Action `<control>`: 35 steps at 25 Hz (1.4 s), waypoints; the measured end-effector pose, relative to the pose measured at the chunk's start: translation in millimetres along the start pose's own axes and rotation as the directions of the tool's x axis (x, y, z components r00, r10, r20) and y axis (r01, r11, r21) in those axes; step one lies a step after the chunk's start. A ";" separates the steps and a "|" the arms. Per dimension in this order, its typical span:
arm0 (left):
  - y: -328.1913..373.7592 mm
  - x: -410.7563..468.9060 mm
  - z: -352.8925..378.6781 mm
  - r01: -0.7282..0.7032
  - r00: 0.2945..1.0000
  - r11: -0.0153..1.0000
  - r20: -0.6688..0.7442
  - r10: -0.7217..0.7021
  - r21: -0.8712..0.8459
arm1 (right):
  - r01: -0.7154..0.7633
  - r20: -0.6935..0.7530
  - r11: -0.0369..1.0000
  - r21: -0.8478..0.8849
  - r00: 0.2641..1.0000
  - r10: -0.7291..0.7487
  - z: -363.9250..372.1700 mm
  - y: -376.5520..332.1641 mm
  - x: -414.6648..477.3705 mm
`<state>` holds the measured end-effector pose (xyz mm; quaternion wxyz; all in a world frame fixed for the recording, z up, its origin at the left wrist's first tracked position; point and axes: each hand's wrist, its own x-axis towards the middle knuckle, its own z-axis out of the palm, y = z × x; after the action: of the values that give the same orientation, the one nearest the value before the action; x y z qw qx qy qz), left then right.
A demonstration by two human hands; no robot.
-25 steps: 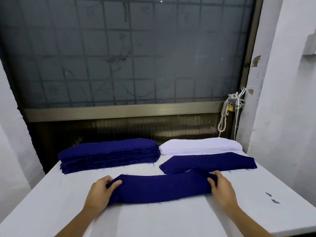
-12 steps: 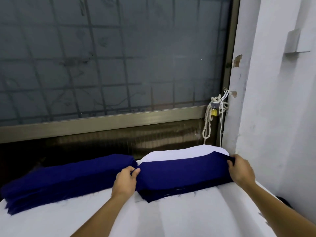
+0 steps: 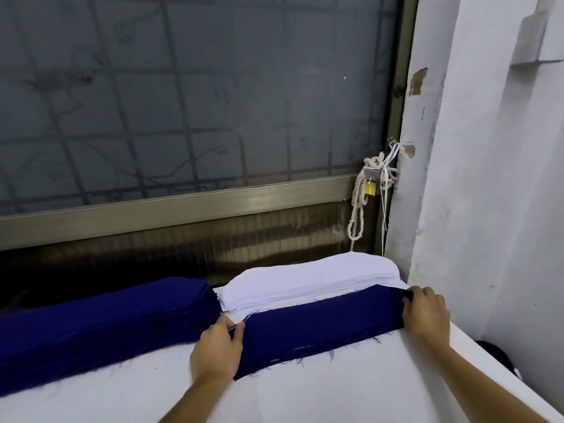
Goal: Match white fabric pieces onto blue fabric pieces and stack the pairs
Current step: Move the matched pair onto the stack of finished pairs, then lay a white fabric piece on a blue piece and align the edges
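tabletop (image 3: 335, 392) runs open from the frayed near edge of the blue strip (image 3: 323, 328) toward the person; a wall (image 3: 488, 209) hems the right end. the strip lies flat against the smooth white stack (image 3: 308, 282), beside the thick blue stack (image 3: 100, 319). left hand (image 3: 218, 349) pinches its left end, and right hand (image 3: 425, 315) curls over its right. half a second ago the strip was raised, hiding the white stack's front.

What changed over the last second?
Both hands carried the blue piece forward and rightward and laid it in front of the white stack. Left hand and right hand still hold its ends. Blue stack and white stack unchanged.
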<state>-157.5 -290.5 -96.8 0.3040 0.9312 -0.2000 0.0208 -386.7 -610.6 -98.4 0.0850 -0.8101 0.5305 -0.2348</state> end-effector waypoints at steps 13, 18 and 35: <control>-12.4 -8.2 1.7 -0.090 0.981 0.985 -0.183 0.062 -0.147 | 0.160 -0.216 0.983 0.096 0.967 -0.136 -6.1 -13.1 -24.0; -8.8 -4.7 -25.0 -0.177 0.972 0.970 -0.187 0.145 -0.167 | 0.285 -0.140 0.929 0.235 0.956 -0.257 -21.9 -63.5 -42.3; -214.2 76.0 -233.8 0.015 0.978 0.989 -0.206 0.016 0.148 | 0.559 0.211 0.690 0.459 0.686 -0.696 1.9 -363.0 -146.5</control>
<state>14.2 -26.1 -13.7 0.2528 0.9440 -0.1657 0.1324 -136.2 -325.7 -2.2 0.2421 -0.9425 0.1362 -0.1857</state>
